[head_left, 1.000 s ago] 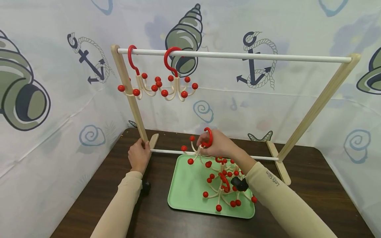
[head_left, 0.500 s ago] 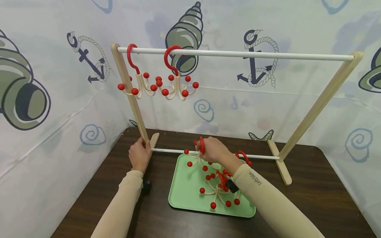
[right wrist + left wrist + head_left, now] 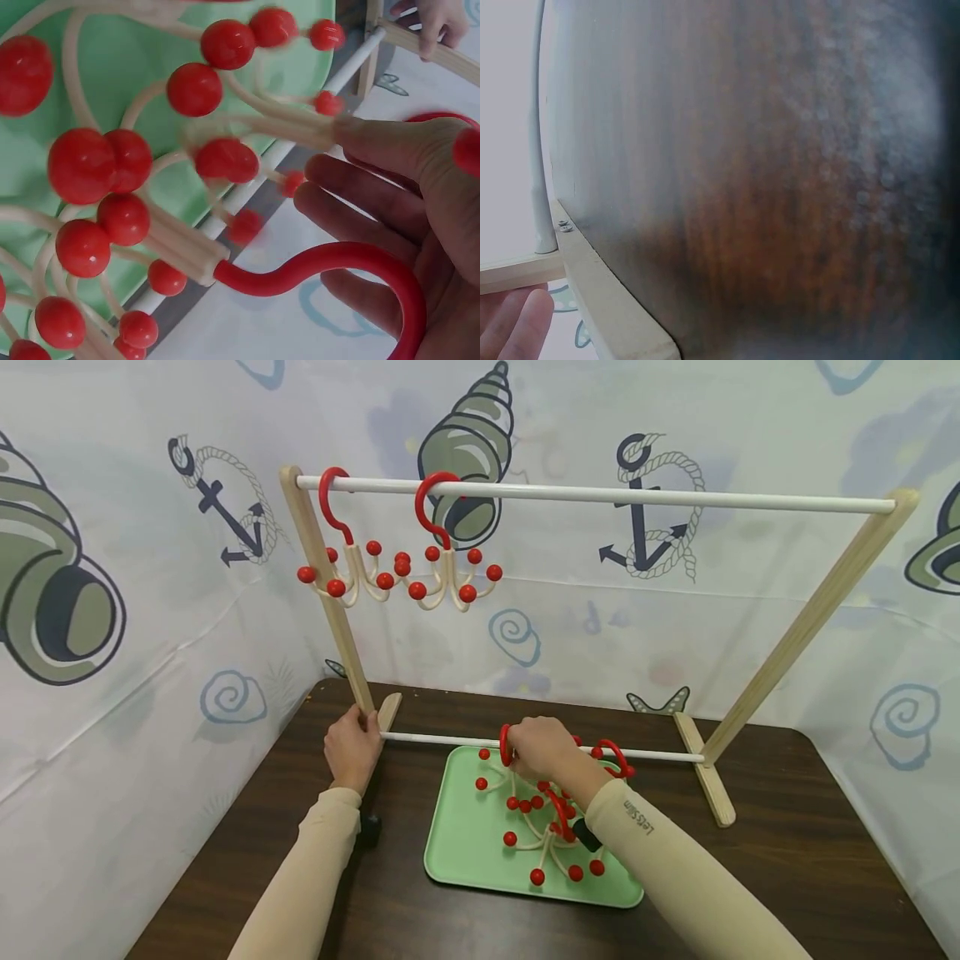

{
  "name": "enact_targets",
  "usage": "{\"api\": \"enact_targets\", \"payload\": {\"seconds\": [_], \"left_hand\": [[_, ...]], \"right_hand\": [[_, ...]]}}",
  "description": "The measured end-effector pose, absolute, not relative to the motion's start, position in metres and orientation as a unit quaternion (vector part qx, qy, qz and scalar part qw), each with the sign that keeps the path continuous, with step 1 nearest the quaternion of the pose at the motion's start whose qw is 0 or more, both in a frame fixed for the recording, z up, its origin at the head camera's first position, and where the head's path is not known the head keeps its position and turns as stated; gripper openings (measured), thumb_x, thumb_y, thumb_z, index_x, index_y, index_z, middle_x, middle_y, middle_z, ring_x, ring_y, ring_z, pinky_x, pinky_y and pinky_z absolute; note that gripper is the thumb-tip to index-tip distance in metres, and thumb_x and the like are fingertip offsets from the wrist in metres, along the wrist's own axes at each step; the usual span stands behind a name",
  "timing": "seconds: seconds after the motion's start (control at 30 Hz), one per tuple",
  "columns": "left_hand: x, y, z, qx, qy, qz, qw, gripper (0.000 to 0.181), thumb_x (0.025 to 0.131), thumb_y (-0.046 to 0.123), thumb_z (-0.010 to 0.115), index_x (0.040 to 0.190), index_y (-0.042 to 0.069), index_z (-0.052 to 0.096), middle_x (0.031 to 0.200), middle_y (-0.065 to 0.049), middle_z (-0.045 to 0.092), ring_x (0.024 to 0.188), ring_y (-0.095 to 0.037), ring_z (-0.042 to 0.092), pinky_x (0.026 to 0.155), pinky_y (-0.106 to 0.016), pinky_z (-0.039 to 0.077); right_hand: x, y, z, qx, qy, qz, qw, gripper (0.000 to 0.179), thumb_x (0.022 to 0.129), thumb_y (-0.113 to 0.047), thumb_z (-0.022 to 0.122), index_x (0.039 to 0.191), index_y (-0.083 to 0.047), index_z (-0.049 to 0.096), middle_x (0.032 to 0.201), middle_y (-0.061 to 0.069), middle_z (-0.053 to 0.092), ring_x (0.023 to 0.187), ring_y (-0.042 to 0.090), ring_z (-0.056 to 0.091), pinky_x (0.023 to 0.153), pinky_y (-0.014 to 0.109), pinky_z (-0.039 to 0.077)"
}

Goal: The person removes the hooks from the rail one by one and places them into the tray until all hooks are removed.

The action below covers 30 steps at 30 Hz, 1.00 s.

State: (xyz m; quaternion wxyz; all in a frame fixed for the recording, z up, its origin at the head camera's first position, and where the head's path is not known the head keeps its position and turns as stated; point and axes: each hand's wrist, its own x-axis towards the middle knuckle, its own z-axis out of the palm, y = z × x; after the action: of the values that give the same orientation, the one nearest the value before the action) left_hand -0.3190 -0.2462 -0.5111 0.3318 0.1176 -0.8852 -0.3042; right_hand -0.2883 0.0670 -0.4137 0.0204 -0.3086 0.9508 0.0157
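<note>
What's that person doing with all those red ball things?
A person is handling hangers with red hooks and red balls. The right hand pinches one hanger over the green tray, while the left hand grips a wooden post of the rack near its bottom. Two hanging ones are on the white top bar, toward its left end. More loose ones lie bunched on the tray, some partly hidden.

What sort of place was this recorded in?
Probably an indoor corner set up for recording: a sheet printed with shells and anchors surrounds a dark table, where a rack and tray stand.
</note>
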Motion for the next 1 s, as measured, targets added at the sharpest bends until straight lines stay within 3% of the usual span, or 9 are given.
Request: {"api": "enact_targets", "payload": {"seconds": [0.13,0.4,0.7,0.87,1.0], "left_hand": [[-0.319,-0.246,-0.510,0.117,-0.884,-0.303,0.336,0.015,0.092,0.020,0.066,0.089,0.005,0.066,0.074,-0.014,0.067,0.069,-0.043,0.063,0.063,-0.057,0.045],[-0.319,-0.245,-0.509,0.119,-0.885,-0.304,0.332,0.016,0.093,0.020,0.066,0.091,0.004,0.067,0.075,-0.014,0.067,0.069,-0.042,0.063,0.063,-0.056,0.046],[-0.318,-0.246,-0.512,0.116,-0.885,-0.302,0.334,0.016,0.093,0.020,0.067,0.090,0.004,0.067,0.076,-0.015,0.068,0.068,-0.041,0.063,0.061,-0.057,0.046],[-0.319,-0.246,-0.514,0.114,-0.882,-0.301,0.343,0.016,0.092,0.020,0.067,0.089,0.004,0.067,0.074,-0.015,0.067,0.068,-0.042,0.063,0.060,-0.057,0.046],[-0.319,-0.247,-0.513,0.113,-0.883,-0.301,0.342,0.017,0.092,0.020,0.066,0.089,0.004,0.067,0.075,-0.015,0.068,0.068,-0.042,0.063,0.060,-0.057,0.046]], "right_hand": [[-0.287,0.071,-0.413,-0.316,0.948,0.027,0.011,0.011,0.085,-0.017,0.071,0.086,-0.026,0.077,0.073,-0.012,0.066,0.065,0.010,0.059,0.062,0.027,0.050],[-0.287,0.080,-0.409,-0.310,0.949,0.024,0.048,0.008,0.088,-0.030,0.073,0.094,-0.030,0.078,0.083,-0.013,0.069,0.073,0.009,0.062,0.069,0.029,0.051],[-0.279,0.093,-0.378,-0.306,0.949,-0.011,0.080,0.022,0.088,-0.017,0.072,0.110,-0.018,0.075,0.096,-0.004,0.071,0.087,0.015,0.065,0.074,0.033,0.052],[-0.274,0.095,-0.337,-0.329,0.943,-0.023,0.044,0.018,0.089,-0.014,0.070,0.106,-0.016,0.076,0.097,-0.003,0.072,0.090,0.016,0.067,0.076,0.034,0.053],[-0.270,0.086,-0.292,-0.348,0.936,-0.049,-0.029,0.016,0.088,-0.016,0.070,0.102,-0.016,0.078,0.094,-0.003,0.074,0.086,0.016,0.067,0.075,0.034,0.052]]}}
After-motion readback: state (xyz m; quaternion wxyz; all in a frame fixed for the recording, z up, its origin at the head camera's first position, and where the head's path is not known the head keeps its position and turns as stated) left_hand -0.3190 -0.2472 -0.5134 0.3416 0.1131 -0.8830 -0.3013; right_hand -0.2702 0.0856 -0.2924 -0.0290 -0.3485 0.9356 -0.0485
